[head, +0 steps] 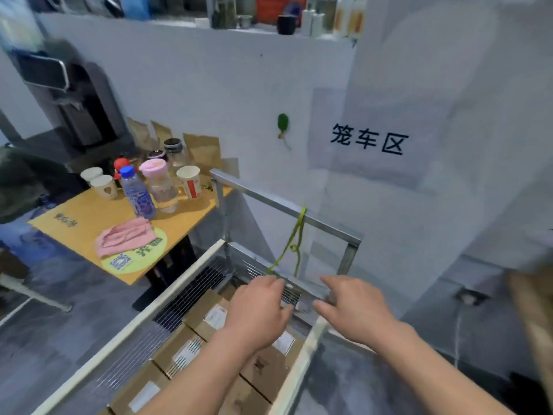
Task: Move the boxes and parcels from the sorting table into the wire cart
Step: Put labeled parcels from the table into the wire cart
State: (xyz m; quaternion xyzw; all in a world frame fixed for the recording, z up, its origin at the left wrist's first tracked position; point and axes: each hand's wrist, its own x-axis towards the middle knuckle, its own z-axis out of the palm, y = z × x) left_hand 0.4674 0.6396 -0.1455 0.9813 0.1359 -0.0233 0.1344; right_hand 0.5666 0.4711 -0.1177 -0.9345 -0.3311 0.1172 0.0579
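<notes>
Far left, grey floor (54, 333) open beside the wooden side surface (89, 217), which carries paper cups (103, 182), a water bottle (138, 195), a pink-lidded bottle (160, 187) and a folded pink cloth (125, 238) near its front edge. Surface corner sits just beside the wire cart (179, 295); narrow gap between them. Cart's white rim runs diagonally, metal handle bar (284, 205) across the far end with a green cord (294, 244) hanging off it. Cardboard boxes (182, 351) with white labels lie packed flat inside the cart, filling the near part; wire mesh bare at the far end. Left hand (257, 310) over the boxes, fingers relaxed, grasping nothing, tips at the far mesh. Right hand (350, 307) spread loose above the cart's right rim, empty. Right of the cart, open floor up to the white wall sign (369, 140). Blurred brown shape at far right edge, cannot tell what.
</notes>
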